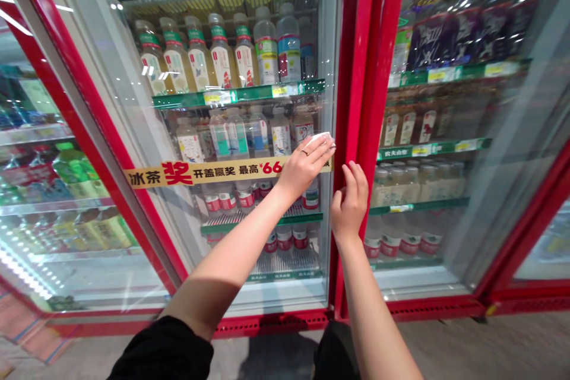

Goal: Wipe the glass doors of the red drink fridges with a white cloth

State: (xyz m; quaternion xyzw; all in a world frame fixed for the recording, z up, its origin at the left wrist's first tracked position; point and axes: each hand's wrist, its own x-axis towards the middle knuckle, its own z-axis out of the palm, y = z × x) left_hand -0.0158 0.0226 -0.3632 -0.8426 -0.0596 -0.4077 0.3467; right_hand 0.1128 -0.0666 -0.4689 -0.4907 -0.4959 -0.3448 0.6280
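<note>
My left hand (306, 167) lies against the glass door (146, 130) of a red-framed drinks fridge, near the door's right edge. Its fingers press a small white cloth (322, 138) onto the glass, just above a yellow promotional strip (200, 172). My right hand (350, 202) rests on the red vertical door frame (351, 71) just to the right, fingers stretched upward and slightly curled against the frame's edge, holding nothing. The two hands are a short distance apart.
Behind the glass, green-edged shelves (240, 95) carry rows of bottled drinks. A second fridge door (490, 130) stands to the right and another fridge (40, 202) at the left. Red base grilles (427, 307) meet a grey floor (490, 350).
</note>
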